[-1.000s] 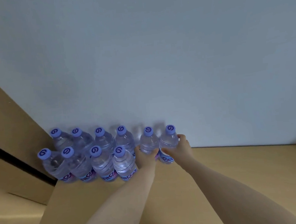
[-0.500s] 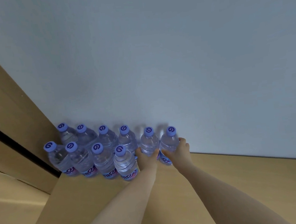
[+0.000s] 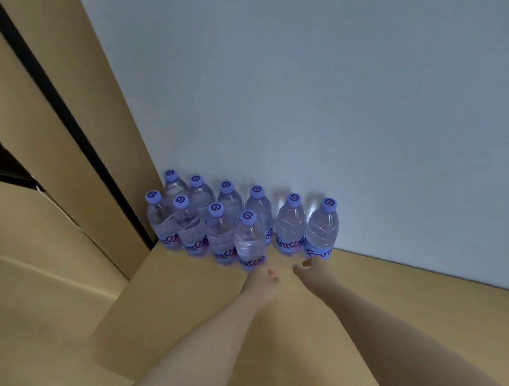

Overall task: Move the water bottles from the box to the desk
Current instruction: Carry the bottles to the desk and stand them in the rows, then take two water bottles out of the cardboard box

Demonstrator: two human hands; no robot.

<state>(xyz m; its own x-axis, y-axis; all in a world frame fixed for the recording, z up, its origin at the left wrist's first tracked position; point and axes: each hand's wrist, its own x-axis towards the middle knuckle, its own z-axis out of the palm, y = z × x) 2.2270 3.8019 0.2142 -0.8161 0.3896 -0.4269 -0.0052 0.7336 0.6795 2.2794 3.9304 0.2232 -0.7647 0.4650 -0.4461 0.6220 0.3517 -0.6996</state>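
Several clear water bottles with purple caps and purple labels stand upright in two rows on the wooden desk [image 3: 414, 317], against the wall. The two rightmost bottles [image 3: 290, 225] [image 3: 323, 233] stand side by side, free of any grip. My left hand [image 3: 262, 280] hovers just in front of the nearest front-row bottle [image 3: 249, 243], fingers loosely curled and holding nothing. My right hand [image 3: 312, 268] sits just below the rightmost bottle's base, also holding nothing. The box is out of view.
A pale grey wall [image 3: 346, 90] rises directly behind the bottles. Tall wooden panels [image 3: 63, 124] with a dark gap stand at the left, beside the desk's left edge. Bare desk surface stretches to the right of the bottles.
Both hands have let go of the two rightmost bottles and drawn back toward me. The camera view has swung, shifting the bottles right in the frame.
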